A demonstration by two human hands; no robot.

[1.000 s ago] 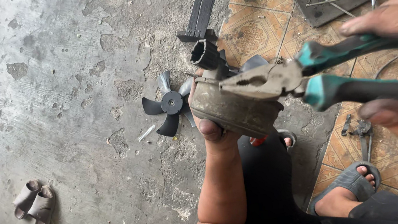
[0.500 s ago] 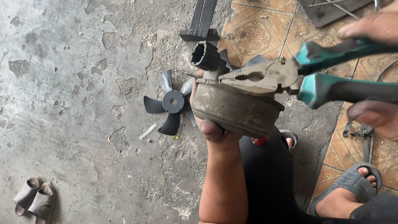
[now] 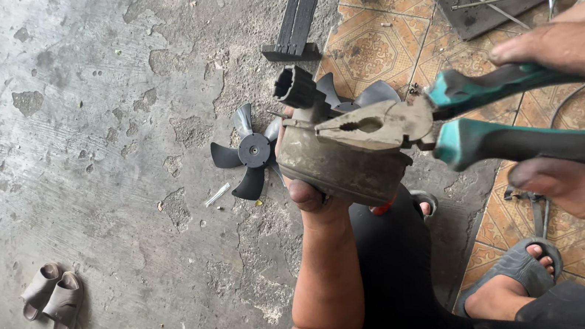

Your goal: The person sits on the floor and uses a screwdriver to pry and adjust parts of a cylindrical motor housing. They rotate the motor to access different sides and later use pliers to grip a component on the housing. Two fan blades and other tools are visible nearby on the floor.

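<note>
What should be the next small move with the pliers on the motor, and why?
Probably close the teal-handled pliers a bit more and twist gently. Their tips lie on top of the dusty grey motor housing, which the left hand cradles from below, while the right hand holds both handles.

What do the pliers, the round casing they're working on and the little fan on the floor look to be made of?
Pliers: dull grey metal head, likely steel; teal handle sleeves look like rubber or plastic.
Casing: tan-grey metal by its look, dirt-coated and matte, held in the left hand.
Fan: dark moulded plastic, judging by its thin curved blades.
</note>
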